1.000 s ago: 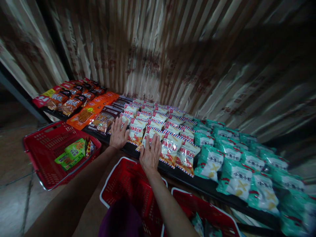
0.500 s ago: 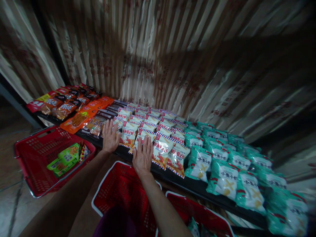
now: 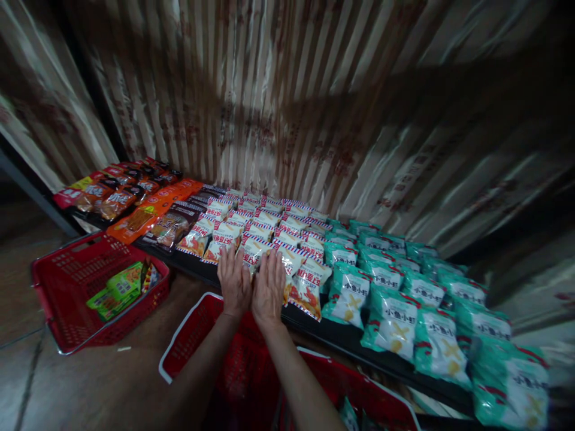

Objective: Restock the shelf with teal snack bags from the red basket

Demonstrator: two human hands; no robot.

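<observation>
Both hands lie side by side on the front row of white snack bags [image 3: 254, 246] with striped edges and red print. My left hand [image 3: 235, 282] rests with its fingers stretched forward against the front bags. Just to its right, my right hand [image 3: 269, 287] lies flat on the front bags, fingers extended. Neither hand grips a bag; the hands partly hide the bags under them. To the right of my right hand stands another striped snack bag [image 3: 309, 284], and to the left of my left hand another [image 3: 197, 234].
Rows of green snack bags [image 3: 390, 323] fill the shelf's right side. Brown packets [image 3: 169, 226], orange packets [image 3: 135, 222] and red-and-black packets [image 3: 115, 202] lie leftward. Red baskets stand below: one left [image 3: 54, 299] with green packets [image 3: 121, 287], one middle [image 3: 197, 335], one right [image 3: 359, 383]. Corrugated sheeting [image 3: 269, 90] rises behind.
My left hand has moved right along the front row, from the left end of the striped bags to beside my right hand. My right hand has shifted slightly rightward over the bags.
</observation>
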